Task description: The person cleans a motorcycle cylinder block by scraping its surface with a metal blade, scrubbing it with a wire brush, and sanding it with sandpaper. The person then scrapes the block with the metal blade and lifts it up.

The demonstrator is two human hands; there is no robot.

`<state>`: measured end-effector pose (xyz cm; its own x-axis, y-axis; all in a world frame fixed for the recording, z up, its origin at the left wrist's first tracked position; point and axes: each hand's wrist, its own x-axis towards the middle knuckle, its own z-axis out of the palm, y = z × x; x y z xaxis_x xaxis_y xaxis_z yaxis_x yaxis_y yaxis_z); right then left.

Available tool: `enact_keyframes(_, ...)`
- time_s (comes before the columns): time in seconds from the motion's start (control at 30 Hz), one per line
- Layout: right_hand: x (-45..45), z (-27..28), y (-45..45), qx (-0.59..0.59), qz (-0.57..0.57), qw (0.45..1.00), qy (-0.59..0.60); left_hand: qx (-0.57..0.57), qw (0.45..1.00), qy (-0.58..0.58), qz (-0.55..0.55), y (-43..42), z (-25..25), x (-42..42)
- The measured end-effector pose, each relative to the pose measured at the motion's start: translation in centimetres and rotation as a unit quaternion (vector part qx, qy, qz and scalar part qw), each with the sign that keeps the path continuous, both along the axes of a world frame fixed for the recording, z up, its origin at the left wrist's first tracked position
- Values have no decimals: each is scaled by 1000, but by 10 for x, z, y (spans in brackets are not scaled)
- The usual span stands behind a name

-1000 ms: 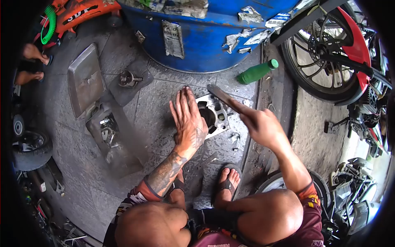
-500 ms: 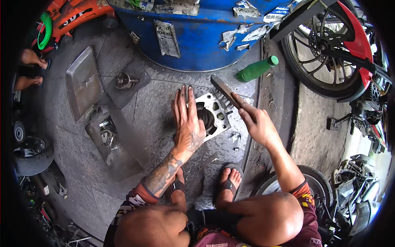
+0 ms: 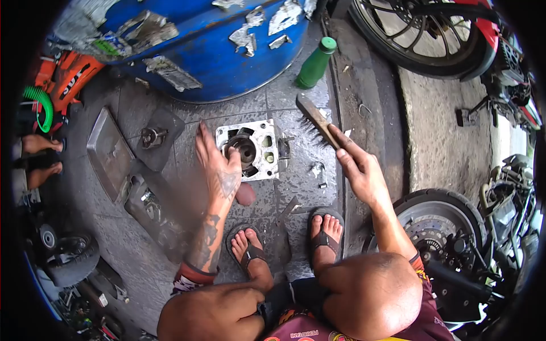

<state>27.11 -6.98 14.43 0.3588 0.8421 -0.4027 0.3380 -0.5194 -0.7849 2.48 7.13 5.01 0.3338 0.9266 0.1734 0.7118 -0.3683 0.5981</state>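
Gripping the wire brush (image 3: 317, 120) by its near end in the right hand (image 3: 362, 173), out to the right of the metal cylinder block (image 3: 260, 152). Aiming its free tip to the far left, with its long axis slanting there from the near right and its bristles turned toward the block. Over to the left hand (image 3: 219, 173) now: loosely spread at the block's left edge, with thumb bent over the bore's rim. Lying bore-up on the floor (image 3: 131, 250), that block, between the feet (image 3: 246, 244) and the blue drum (image 3: 219, 63), with a stub poking out to the right. And compared with half a second ago: swung round from a clear slant to nearly square, showing far more of the bore. Pulled off the block's far right corner, too, with brush now held apart, near the green bottle (image 3: 314, 68).
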Motion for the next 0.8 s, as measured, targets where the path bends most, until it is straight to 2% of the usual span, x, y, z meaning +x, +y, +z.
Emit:
enact_keyframes(0.07,-7,-28,-12,121,10,992,-43,-72,993,-54,79,-13,-14,-5)
enact_keyframes(0.1,-16,-19,-14,41,-28,998,36,-74,994,-47,67,-14,-16,-8)
enact_keyframes(0.17,-34,-36,-29,-3,-95,989,114,-91,991,-86,50,-11,-20,-12)
enact_keyframes(0.23,-58,-72,-44,31,-93,990,102,-90,993,-74,37,-11,-18,-10)
enact_keyframes(0.27,-73,-98,-38,144,-87,984,61,-94,990,-102,34,-10,-21,-10)
enact_keyframes(0.33,-87,-115,-18,185,-91,977,62,-126,978,-160,52,-15,-19,-7)
enact_keyframes(0.37,-79,-103,-1,114,-102,983,105,-133,979,-150,43,-16,-17,-6)
enact_keyframes(0.43,-77,-97,3,-33,-102,981,159,-71,992,-94,44,-13,-16,-5)
enact_keyframes(0.5,-100,-121,-40,214,-86,971,67,-72,992,-92,46,-9,-16,-6)
enact_keyframes(0.53,-100,-116,-56,149,-91,976,132,-74,993,-86,40,-8,-17,-6)
enact_keyframes(0.57,-96,-121,-57,151,-90,976,131,-79,993,-79,33,-7,-18,-7)
enact_keyframes(0.63,-85,-112,-47,182,-60,977,97,-93,992,-87,23,-7,-18,-9)
enact_keyframes(0.67,-76,-109,-27,156,-37,984,79,-93,992,-88,10,-7,-21,-13)
enact_keyframes(0.8,-61,-118,18,164,-37,986,-4,-102,985,-135,15,-8,-19,-7)
